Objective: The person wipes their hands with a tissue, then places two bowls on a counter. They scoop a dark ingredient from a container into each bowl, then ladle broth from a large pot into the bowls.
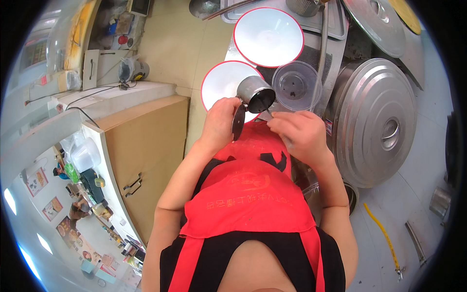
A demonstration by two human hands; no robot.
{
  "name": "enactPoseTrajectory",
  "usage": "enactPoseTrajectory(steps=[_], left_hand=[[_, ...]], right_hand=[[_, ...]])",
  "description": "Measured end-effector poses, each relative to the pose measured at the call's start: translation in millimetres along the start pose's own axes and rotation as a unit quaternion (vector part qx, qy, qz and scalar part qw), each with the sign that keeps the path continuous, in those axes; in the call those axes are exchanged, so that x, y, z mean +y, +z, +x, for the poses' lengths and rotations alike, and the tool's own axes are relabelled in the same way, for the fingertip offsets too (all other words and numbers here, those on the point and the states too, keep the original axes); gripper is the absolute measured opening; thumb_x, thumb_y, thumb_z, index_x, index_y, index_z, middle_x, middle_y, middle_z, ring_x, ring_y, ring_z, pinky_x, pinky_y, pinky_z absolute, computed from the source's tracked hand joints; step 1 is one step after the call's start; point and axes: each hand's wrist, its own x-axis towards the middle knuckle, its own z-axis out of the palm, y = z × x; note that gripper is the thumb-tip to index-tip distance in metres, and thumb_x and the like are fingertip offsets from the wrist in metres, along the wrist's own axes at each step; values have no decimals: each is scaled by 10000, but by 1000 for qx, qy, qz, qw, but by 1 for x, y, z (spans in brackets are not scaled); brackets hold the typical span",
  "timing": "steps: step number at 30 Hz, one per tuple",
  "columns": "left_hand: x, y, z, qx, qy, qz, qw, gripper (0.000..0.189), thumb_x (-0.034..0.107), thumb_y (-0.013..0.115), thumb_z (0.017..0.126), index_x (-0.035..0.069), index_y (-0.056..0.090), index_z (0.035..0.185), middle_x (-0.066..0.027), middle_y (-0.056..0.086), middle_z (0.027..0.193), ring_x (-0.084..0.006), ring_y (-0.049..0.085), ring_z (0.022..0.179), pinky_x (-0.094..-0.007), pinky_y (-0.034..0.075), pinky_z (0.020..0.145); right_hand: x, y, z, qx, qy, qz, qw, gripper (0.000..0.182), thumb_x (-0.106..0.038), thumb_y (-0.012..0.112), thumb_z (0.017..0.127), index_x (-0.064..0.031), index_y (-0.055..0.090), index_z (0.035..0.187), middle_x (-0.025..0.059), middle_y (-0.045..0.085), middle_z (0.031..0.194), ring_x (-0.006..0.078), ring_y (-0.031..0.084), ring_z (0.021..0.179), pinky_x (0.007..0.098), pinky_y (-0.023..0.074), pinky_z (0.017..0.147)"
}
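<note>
My left hand (219, 122) grips a small metal canister (252, 87) near its hinge, tilted with its dark mouth towards my right hand. The canister's hinged lid (239, 122) hangs open beside my fingers. Between the fingers of my right hand (301, 133) is a thin utensil (269, 111), whose far end is hidden inside the canister. Under the canister lies a white enamel bowl (220, 82) with a red rim. A second red-rimmed enamel bowl (269, 36) sits beyond it. Just past my right hand, a clear plastic tub (296, 73) contains a few dark bits.
To the right stands a large lidded metal pot (368, 120), with another metal lid (383, 29) beyond it. A metal tray (339, 31) lies at the far side. A tan cabinet (146, 146) is on the left. A yellow hose (383, 233) hangs at the right wall.
</note>
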Motion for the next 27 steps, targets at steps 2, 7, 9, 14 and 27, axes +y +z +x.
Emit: enactPoseTrajectory(steps=[2, 7, 9, 14, 27], left_hand=[[-1, 4, -7, 7, -92, -132, 987, 439, -81, 648, 698, 44, 480, 1084, -57, 565, 929, -169, 553, 854, -276, 451, 762], [2, 10, -10, 124, -125, -238, 955, 371, -69, 634, 763, 33, 460, 1074, -44, 535, 880, -125, 550, 830, -234, 443, 736], [-3, 14, -9, 155, -151, -247, 945, 336, -77, 610, 775, 20, 479, 1069, -62, 552, 893, -144, 560, 837, -251, 451, 742], [-15, 13, -13, 134, -216, -195, 947, 241, -93, 539, 798, -10, 555, 1023, -101, 595, 950, -210, 580, 884, -315, 467, 777], [-31, 12, -42, 167, -231, -167, 944, 343, -104, 533, 763, -2, 479, 1085, -80, 541, 998, -181, 542, 958, -292, 432, 851]], right_hand=[[3, 6, -9, 32, 173, 190, 966, 70, -85, 583, 853, -36, 627, 877, 73, 665, 897, 145, 646, 721, 261, 494, 653], [13, 20, -18, 151, 357, 477, 789, 197, -142, 493, 974, 26, 592, 999, 96, 664, 888, 147, 650, 768, 284, 532, 711], [15, 28, -19, 198, 369, 539, 731, 204, -152, 495, 974, 23, 594, 1008, 103, 665, 889, 150, 652, 764, 279, 524, 720], [23, 30, -5, 272, 340, 561, 705, 213, -164, 497, 974, 17, 596, 1026, 118, 668, 905, 152, 651, 766, 280, 509, 740], [109, 56, 31, 240, 163, -58, 955, 85, -76, 628, 859, -91, 692, 913, 46, 694, 872, 183, 615, 615, 252, 425, 551]])
